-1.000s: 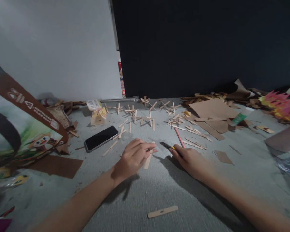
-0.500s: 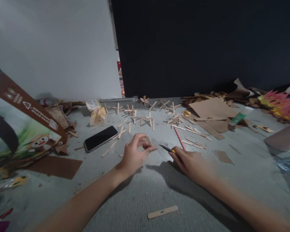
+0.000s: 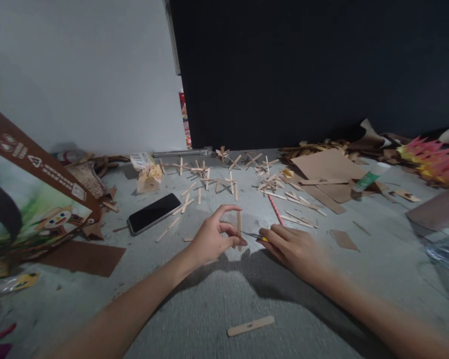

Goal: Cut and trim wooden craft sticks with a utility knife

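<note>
Between the thumb and fingers of my left hand (image 3: 215,237) a wooden craft stick (image 3: 239,224) is pinched, held roughly upright; the index finger is raised off it. My right hand (image 3: 294,247) grips a utility knife (image 3: 262,238) with a yellow part at its front. The knife's blade points left and reaches the stick, though whether it touches is hard to tell. Most of the knife's handle is hidden under my fingers. Nearer to me, another craft stick (image 3: 251,326) with a dark mark in its middle lies flat on the grey table (image 3: 194,319).
Beyond my hands lie many loose and crossed sticks (image 3: 232,182) and a red patterned straw (image 3: 276,209). A phone (image 3: 154,213) and a printed bag (image 3: 48,184) are on the left. Cardboard pieces (image 3: 325,167), a glue tube (image 3: 372,177) and a pink-yellow spiky object (image 3: 430,162) are on the right.
The stick in my left hand has turned more upright, and the index finger has lifted. The knife blade has come across to the stick from a short gap away.
</note>
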The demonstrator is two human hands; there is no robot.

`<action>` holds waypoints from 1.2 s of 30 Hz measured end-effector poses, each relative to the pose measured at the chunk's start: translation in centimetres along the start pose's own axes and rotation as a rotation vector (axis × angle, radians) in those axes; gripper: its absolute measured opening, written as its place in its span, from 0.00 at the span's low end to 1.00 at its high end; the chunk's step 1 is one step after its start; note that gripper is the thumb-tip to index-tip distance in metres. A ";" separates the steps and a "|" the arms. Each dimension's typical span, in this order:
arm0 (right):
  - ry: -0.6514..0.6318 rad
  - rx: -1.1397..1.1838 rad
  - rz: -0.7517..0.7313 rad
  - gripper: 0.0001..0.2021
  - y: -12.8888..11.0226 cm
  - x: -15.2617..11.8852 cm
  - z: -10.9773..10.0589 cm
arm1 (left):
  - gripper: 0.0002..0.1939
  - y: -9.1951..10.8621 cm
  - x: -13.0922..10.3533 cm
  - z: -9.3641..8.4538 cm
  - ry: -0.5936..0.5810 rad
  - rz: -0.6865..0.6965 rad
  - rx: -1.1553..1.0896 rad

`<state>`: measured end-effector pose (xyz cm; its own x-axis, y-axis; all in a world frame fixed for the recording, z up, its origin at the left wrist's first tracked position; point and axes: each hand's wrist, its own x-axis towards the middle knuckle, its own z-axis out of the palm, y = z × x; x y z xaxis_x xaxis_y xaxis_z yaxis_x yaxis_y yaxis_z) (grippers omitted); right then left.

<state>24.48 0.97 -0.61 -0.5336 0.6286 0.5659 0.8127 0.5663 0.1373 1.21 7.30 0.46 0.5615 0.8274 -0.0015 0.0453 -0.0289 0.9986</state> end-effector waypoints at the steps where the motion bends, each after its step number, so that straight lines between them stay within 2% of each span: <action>1: -0.012 0.006 -0.005 0.19 0.1 0.0 0.0 | 0.36 0.1 0.0 -0.1 -0.014 -0.012 0.017; 5: -0.057 0.050 -0.015 0.19 0.7 -0.1 0.2 | 0.36 0.3 0.2 -0.5 -0.064 -0.076 0.116; 9: -0.133 0.062 -0.008 0.22 1.0 -0.3 0.4 | 0.34 0.1 0.2 -0.7 -0.126 -0.086 0.315; 12: -0.169 0.060 -0.006 0.22 1.1 -0.4 0.6 | 0.33 -0.3 0.2 -0.9 -0.140 -0.035 0.486; 17: -0.226 0.067 0.033 0.22 1.0 -0.3 0.6 | 0.31 -0.5 0.4 -1.6 -0.078 0.162 0.801; 19: -0.294 0.074 0.056 0.20 0.9 -0.1 0.4 | 0.30 -0.4 0.6 -1.9 -0.059 0.155 0.896; 24: -0.469 0.051 0.078 0.15 0.5 0.4 0.2 | 0.31 -0.5 1.1 -2.7 -0.099 0.058 0.925; 31: -0.500 0.022 0.115 0.18 -0.1 1.0 0.7 | 0.28 -0.8 1.4 -3.1 -0.115 0.087 0.933; 36: -0.592 0.005 0.156 0.18 -0.4 1.7 0.9 | 0.28 -1.1 1.5 -3.2 -0.114 0.093 0.951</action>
<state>23.09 2.32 -0.46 -0.4488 0.8931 0.0310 0.8915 0.4451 0.0840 -0.60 10.36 -0.45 0.6712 0.7410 0.0201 0.6195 -0.5757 0.5336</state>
